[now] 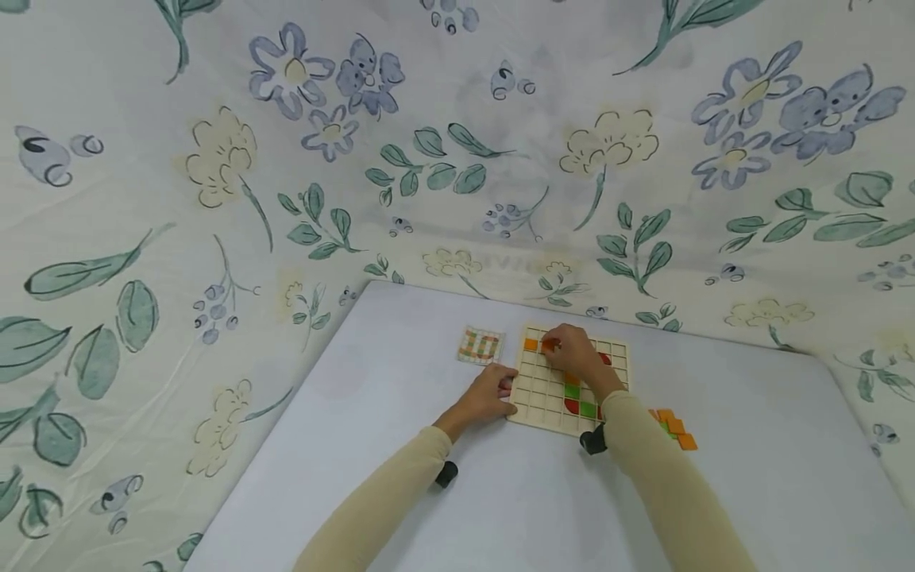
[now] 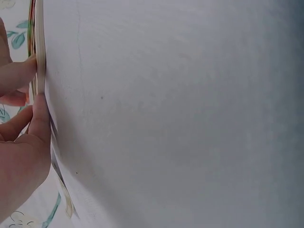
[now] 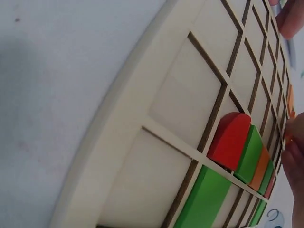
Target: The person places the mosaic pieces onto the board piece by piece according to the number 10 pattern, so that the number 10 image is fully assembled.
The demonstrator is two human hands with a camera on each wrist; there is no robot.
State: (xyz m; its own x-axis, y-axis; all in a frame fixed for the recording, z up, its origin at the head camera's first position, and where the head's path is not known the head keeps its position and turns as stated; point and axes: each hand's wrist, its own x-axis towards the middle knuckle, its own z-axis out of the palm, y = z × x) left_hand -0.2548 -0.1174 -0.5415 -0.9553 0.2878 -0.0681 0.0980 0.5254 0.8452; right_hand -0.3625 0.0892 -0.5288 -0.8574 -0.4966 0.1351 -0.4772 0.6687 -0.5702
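A pale wooden grid board (image 1: pixel 532 389) lies on the table, holding red, green and orange tiles in some squares. My left hand (image 1: pixel 486 395) holds its left edge, thumb close to the near corner. Over the far left part of the board, my right hand (image 1: pixel 574 348) pinches a small orange tile (image 3: pixel 288 137). Nearby, another orange tile (image 1: pixel 531 345) sits in a far left square. A rounded red tile (image 3: pixel 232 137) and a green tile (image 3: pixel 204 197) show large in the right wrist view. My right forearm hides part of the board's right side.
Left of the board lies a square card (image 1: pixel 481 345) with a coloured grid pattern. Loose orange and green tiles (image 1: pixel 672 425) are heaped to the right of my right forearm. Behind the white table (image 1: pixel 343 381) hangs a flower-patterned cloth (image 1: pixel 515 191).
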